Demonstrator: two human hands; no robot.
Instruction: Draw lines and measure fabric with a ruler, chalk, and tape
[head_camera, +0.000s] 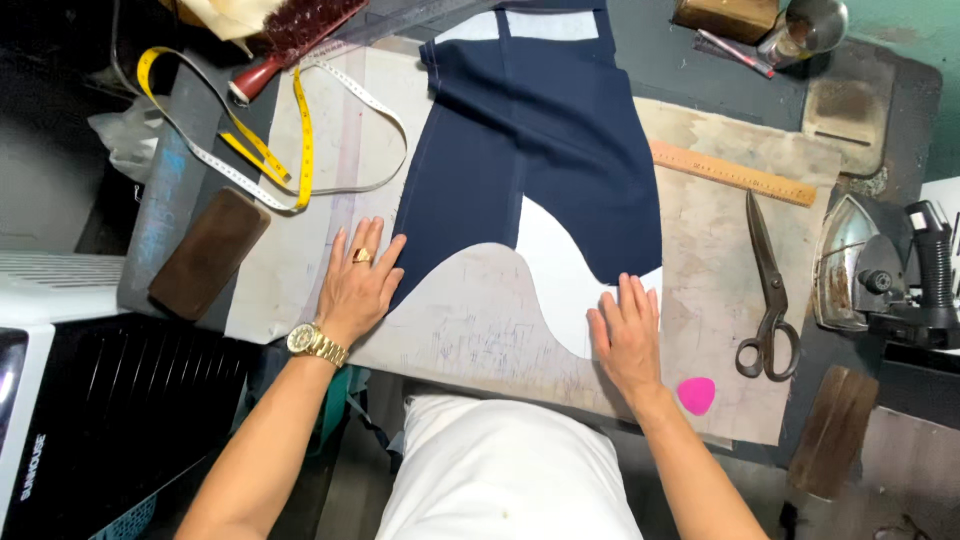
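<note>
A piece of navy fabric (530, 150) is laid flat on the worn cutting board (720, 300), running from 12 o'clock down toward the centre of the view. A curved grey pattern piece (470, 325) is set over its lower edge at about 6 o'clock, with a white piece (555, 285) just beside it on the right.

The left hand (358, 285) is spread flat with its fingers open, at 9 o'clock from the pattern piece; its fingertips are pressed on the left edge of the navy fabric. A gold ring and a gold watch (315, 343) are worn on it. The right hand (628, 335) is also laid flat and open, at 4 o'clock from the pattern's curve, resting on the white piece and the board. The two hands are held well apart, and nothing is gripped by either.

A pink tailor's chalk (697, 395) is seen near the right wrist at 5 o'clock. Black scissors (768, 295) lie at 3 o'clock, closed, with a wooden ruler (733, 173) above them at 2 o'clock and an iron (870, 265) further right. A yellow-and-white tape measure (265, 140) is looped at 10 o'clock, next to a brown block (208, 252).
</note>
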